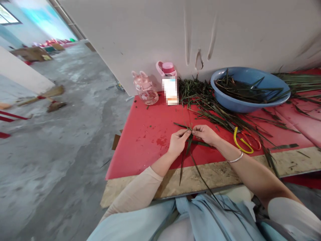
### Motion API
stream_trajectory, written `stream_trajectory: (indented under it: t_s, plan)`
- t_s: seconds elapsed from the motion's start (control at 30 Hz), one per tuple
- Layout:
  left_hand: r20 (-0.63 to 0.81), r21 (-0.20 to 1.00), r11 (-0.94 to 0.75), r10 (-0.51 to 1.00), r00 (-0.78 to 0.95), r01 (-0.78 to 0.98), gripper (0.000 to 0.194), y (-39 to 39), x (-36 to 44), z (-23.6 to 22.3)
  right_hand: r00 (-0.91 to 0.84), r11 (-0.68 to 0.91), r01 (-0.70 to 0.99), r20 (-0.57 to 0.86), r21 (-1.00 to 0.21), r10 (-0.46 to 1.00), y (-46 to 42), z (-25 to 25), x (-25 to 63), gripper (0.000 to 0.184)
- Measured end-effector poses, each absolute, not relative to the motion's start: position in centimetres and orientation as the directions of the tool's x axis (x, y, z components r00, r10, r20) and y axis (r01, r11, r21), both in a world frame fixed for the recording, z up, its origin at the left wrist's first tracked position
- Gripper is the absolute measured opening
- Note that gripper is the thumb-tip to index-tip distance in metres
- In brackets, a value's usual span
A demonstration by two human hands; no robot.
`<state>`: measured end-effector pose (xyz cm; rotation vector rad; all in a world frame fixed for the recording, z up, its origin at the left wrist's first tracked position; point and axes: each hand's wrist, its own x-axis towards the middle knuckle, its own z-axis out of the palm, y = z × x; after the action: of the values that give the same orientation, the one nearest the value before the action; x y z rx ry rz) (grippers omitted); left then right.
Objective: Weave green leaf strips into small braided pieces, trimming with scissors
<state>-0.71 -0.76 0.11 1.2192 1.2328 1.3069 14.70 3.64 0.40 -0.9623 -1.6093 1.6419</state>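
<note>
My left hand point(178, 142) and my right hand point(205, 134) meet over the red table cover point(147, 134), both pinched shut on a small bundle of thin green leaf strips point(189, 142). The strips cross at the fingertips and their long ends trail down past the table's front edge toward my lap. A silver bangle point(235, 159) sits on my right wrist.
A pile of green leaves point(213, 107) lies behind my hands, running to a blue basin point(248, 88) holding more leaves. Yellow-and-red scissors point(244, 142) lie right of my right hand. A pink bottle point(146, 88) and a pink-lidded bottle point(169, 83) stand by the wall. Bare chipboard point(200, 177) edges the table.
</note>
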Motion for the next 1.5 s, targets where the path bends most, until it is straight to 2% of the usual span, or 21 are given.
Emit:
stream_trajectory:
  t_s: [0.2, 0.27, 0.5, 0.63, 0.83, 1.0, 1.07, 1.13, 1.2, 1.27, 1.37, 1.43, 1.5]
  plan:
    - [0.225, 0.932, -0.223, 0.974, 0.025, 0.284, 0.027, -1.1, -1.1, 1.3, -0.472, 0.065, 0.111, 0.005, -0.992, 0.881, 4.0, 0.5, 14.9, 0.031]
    - [0.225, 0.918, -0.231, 0.973, 0.058, 0.323, 0.026, -1.2, -1.1, 1.4, -0.484, 0.064, 0.148, -0.016, -0.987, 0.875, 4.0, 0.6, 15.0, 0.032]
    - [0.101, 0.97, -0.083, 0.993, -0.068, 0.23, 0.035, -0.8, -0.9, 0.4, -0.501, -0.004, 0.134, -0.071, -0.991, 0.862, 3.4, 1.0, 14.5, 0.037]
    - [0.103, 0.976, -0.084, 0.991, -0.087, 0.201, 0.036, -0.9, -0.8, 0.4, -0.499, -0.024, 0.114, -0.078, -0.993, 0.863, 3.3, 0.9, 14.3, 0.038]
    - [0.161, 0.946, -0.15, 0.987, -0.016, 0.288, 0.029, -1.4, -0.9, 1.2, -0.453, -0.009, 0.134, -0.069, -0.991, 0.889, 3.6, 0.2, 14.4, 0.037]
    - [0.143, 0.965, -0.132, 0.989, -0.033, 0.228, 0.026, -1.3, -0.8, 1.3, -0.445, 0.068, 0.232, -0.044, -0.97, 0.895, 3.5, 0.6, 14.4, 0.035]
    - [0.097, 0.977, -0.084, 0.994, -0.057, 0.198, 0.029, -1.2, -0.8, 1.4, -0.41, 0.211, 0.298, 0.074, -0.931, 0.909, 3.3, 1.1, 14.6, 0.032]
    - [0.033, 0.988, -0.029, 0.999, -0.028, 0.15, 0.032, -1.2, -0.8, 1.5, -0.339, 0.39, 0.346, 0.274, -0.853, 0.9, 3.1, 1.7, 15.0, 0.031]
    - [-0.034, 0.995, 0.028, 0.997, 0.069, 0.095, 0.033, -1.2, -0.8, 1.6, -0.285, 0.549, 0.394, 0.47, -0.737, 0.835, 3.1, 2.2, 15.6, 0.034]
    - [-0.073, 0.996, 0.061, 0.978, 0.196, 0.066, 0.033, -1.4, -0.8, 1.8, -0.317, 0.669, 0.448, 0.594, -0.593, 0.739, 3.3, 2.6, 16.1, 0.034]
    - [-0.058, 0.996, 0.03, 0.943, 0.329, 0.088, 0.034, -1.7, -0.9, 1.9, -0.472, 0.771, 0.48, 0.618, -0.418, 0.629, 4.1, 2.8, 16.9, 0.043]
    - [-0.045, 0.992, -0.004, 0.923, 0.381, 0.128, 0.035, -1.8, -1.0, 1.9, -0.548, 0.789, 0.479, 0.57, -0.386, 0.612, 4.8, 2.7, 17.3, 0.042]
    - [-0.05, 0.987, -0.02, 0.907, 0.419, 0.161, 0.035, -1.8, -1.1, 1.8, -0.583, 0.786, 0.478, 0.528, -0.393, 0.618, 5.4, 2.5, 17.8, 0.033]
